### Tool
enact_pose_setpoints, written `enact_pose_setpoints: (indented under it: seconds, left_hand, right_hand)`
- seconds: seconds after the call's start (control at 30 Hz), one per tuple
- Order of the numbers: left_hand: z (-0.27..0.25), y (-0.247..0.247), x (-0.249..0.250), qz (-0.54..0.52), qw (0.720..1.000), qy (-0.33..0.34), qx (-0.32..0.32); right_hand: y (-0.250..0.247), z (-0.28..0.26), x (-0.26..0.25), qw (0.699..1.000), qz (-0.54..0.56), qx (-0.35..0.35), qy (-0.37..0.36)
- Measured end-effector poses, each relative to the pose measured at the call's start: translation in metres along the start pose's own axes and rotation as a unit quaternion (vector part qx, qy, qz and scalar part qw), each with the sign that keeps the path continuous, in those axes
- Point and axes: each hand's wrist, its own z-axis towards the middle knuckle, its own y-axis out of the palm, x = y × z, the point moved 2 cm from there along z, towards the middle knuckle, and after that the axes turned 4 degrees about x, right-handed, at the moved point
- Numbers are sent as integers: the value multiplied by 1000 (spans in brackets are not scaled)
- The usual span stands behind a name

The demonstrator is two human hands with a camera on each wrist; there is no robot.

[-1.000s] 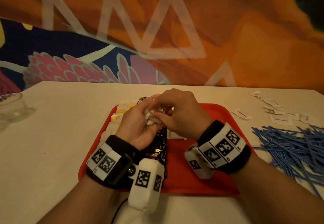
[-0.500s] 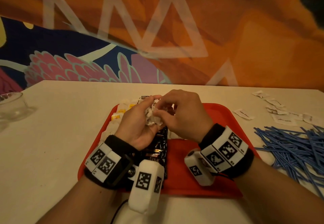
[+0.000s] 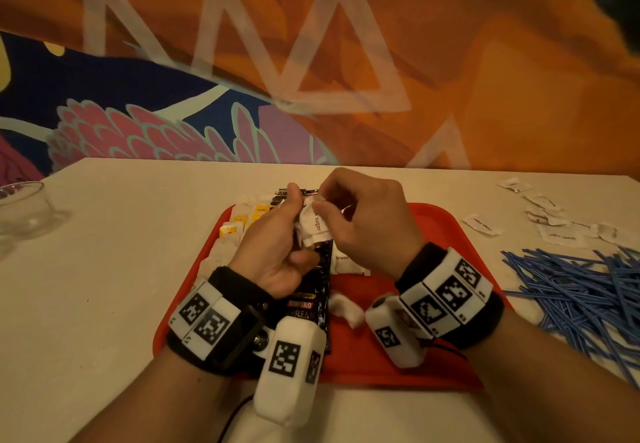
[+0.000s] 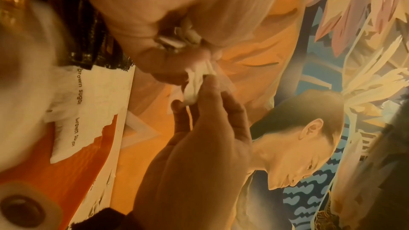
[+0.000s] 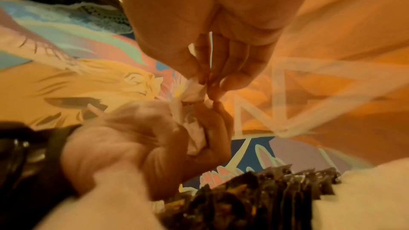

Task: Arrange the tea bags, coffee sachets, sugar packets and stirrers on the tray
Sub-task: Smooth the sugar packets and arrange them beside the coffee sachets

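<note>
white sugar packets (image 3: 313, 226) bunched above the red tray (image 3: 446, 224): my left hand (image 3: 277, 248) grips them, my right hand (image 3: 367, 221) pinches the top one between thumb and fingers (image 5: 218, 92). dark coffee sachets (image 3: 311, 304) lie beneath. pale bench (image 3: 138, 234) against a painted wall; blue stirrers (image 3: 581, 286) piled right, glass bowl (image 3: 24, 207) far left.

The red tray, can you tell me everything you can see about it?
The red tray is a smooth, plastic-looking rectangle with rounded corners and a raised rim, lying flat on the pale table. On it lie yellow-tagged tea bags, dark coffee sachets and white sugar packets. Both hands work above it, hiding its middle.
</note>
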Motion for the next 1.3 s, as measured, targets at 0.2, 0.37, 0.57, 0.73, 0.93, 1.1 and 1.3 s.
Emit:
enact_pose_setpoints:
  seconds: [0.2, 0.37, 0.57, 0.73, 0.93, 1.1, 1.3]
  left_hand:
    - [-5, 3, 3, 25, 999, 19, -35]
    - [-12, 8, 4, 20, 997, 52, -53]
    - [-12, 10, 6, -29, 998, 49, -23]
    - [-12, 10, 7, -56, 996, 58, -40]
    - [-11, 5, 8, -68, 996, 43, -48]
    - [-13, 4, 7, 52, 995, 61, -53]
    - [-18, 7, 5, 248, 954, 168, 12]
  right_hand:
    - [-7, 6, 5, 996, 48, -36, 65]
    - [-23, 14, 8, 983, 61, -123, 122]
    - [-46, 10, 21, 919, -109, -360, 115]
    - [-30, -14, 23, 811, -245, -519, 116]
    - [-21, -28, 27, 768, -289, -563, 98]
    - [-30, -15, 32, 821, -194, -521, 128]
    - [-48, 6, 23, 919, 31, -353, 174]
